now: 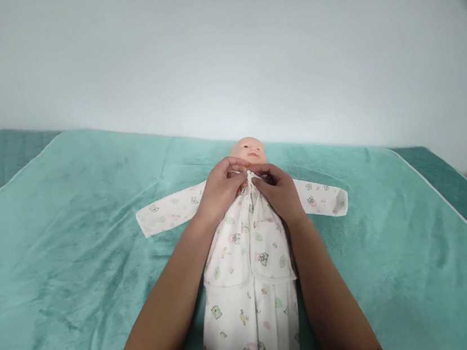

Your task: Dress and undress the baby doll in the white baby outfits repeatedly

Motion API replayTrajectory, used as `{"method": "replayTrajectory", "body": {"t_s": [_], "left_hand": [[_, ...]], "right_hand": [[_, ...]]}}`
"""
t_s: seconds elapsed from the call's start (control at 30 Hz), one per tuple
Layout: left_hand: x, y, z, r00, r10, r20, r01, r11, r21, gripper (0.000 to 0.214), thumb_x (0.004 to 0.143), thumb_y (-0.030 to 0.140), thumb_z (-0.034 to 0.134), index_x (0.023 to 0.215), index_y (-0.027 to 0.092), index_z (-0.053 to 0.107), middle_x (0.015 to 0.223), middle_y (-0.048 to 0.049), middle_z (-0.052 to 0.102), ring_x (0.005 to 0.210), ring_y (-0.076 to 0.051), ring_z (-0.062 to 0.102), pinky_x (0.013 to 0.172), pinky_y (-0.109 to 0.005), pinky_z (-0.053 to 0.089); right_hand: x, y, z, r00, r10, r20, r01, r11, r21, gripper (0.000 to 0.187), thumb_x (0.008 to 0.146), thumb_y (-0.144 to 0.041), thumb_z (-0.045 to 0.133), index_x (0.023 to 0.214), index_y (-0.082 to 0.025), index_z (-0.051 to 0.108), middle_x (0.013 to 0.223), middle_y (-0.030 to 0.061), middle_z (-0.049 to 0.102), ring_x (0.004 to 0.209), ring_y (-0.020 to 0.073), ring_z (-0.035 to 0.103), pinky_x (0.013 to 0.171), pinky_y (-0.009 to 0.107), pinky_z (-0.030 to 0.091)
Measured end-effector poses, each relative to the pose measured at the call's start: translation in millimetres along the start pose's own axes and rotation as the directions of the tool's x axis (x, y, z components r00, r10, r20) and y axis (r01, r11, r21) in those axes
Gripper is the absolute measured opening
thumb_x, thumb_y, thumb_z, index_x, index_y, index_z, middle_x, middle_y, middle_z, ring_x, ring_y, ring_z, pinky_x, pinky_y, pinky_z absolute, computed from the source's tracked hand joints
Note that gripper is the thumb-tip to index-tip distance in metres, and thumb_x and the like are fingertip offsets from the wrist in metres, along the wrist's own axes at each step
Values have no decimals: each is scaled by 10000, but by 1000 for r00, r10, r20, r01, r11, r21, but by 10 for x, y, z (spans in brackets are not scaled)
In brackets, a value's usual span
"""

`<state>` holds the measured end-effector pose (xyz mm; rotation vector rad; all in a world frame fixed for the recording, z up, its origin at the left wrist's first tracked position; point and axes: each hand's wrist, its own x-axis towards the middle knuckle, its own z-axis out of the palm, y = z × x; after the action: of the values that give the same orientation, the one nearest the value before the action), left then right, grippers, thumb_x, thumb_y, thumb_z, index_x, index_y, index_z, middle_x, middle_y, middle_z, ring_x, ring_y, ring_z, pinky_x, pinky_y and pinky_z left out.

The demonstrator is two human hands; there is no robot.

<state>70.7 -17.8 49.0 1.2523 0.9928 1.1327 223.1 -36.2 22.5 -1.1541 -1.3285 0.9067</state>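
A baby doll point(251, 149) lies on its back, head away from me. It wears a white long-sleeved baby jacket point(230, 257) printed with small animals and leaves, its sleeves spread to both sides. Matching printed trousers point(231, 328) show below the jacket's hem. At the doll's neck, my left hand point(227, 184) pinches the left side of the jacket's collar. Opposite it, my right hand point(276, 188) has its fingers closed on the collar's right side, and the fingertips nearly meet. The front edges come together at the middle; the fastening under my fingers is partly hidden.
A teal plush blanket point(76, 245) lies under the doll, with wrinkles on the left. Darker teal quilted fabric point(452, 188) shows beyond its white-piped edges. Behind stands a pale wall point(160, 64), close past the doll's head.
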Motion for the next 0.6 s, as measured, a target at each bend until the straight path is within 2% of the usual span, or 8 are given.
{"method": "replayTrajectory", "body": {"t_s": [0.13, 0.3, 0.37, 0.43, 0.5, 0.6], "left_hand": [[-2, -12, 36, 996, 70, -57, -57, 978, 200, 202, 803, 280, 652, 989, 205, 673, 936, -14, 641, 612, -73, 514, 542, -213, 401], [14, -28, 26, 984, 160, -78, -117, 910, 398, 239, 766, 190, 640, 998, 210, 695, 1045, -31, 654, 684, -94, 565, 636, -239, 457], [6, -3, 7, 976, 206, -72, -150, 873, 464, 252, 770, 171, 612, 1005, 214, 692, 1112, -31, 642, 699, -92, 572, 679, -252, 476], [-28, 61, -32, 977, 211, -16, -174, 845, 505, 250, 785, 181, 591, 1012, 219, 690, 1089, -24, 647, 712, -97, 575, 691, -255, 477], [-89, 159, -96, 985, 146, 89, -171, 833, 526, 220, 810, 226, 584, 1001, 220, 693, 970, -15, 663, 717, -113, 577, 658, -251, 459], [-202, 317, -206, 972, 3, 234, -138, 814, 564, 180, 845, 307, 568, 932, 215, 695, 819, -6, 655, 693, -130, 570, 587, -248, 413]], "right_hand": [[17, 45, 14, 998, -48, -42, 50, 996, 67, 231, 783, -220, 639, 1007, -217, 697, 999, 18, 700, 934, 163, 611, 878, 303, 472], [2, 25, 27, 986, -73, -147, 96, 984, 153, 154, 824, -231, 592, 958, -208, 663, 985, 32, 683, 926, 162, 613, 857, 300, 472], [-27, -60, 12, 982, -73, -172, 94, 989, 117, 121, 849, -273, 586, 935, -208, 639, 941, 24, 668, 878, 156, 606, 800, 286, 469], [-76, -187, -29, 990, -67, -127, 66, 998, -12, 130, 873, -336, 583, 859, -209, 609, 822, 1, 627, 760, 139, 567, 698, 268, 441], [-145, -332, -90, 999, -27, -21, 22, 974, -224, 236, 884, -410, 588, 760, -210, 562, 696, -24, 563, 644, 124, 493, 603, 262, 377], [-278, -530, -167, 987, 94, 132, -7, 840, -542, 340, 867, -488, 612, 693, -212, 515, 638, -32, 550, 586, 122, 442, 547, 272, 295]]}}
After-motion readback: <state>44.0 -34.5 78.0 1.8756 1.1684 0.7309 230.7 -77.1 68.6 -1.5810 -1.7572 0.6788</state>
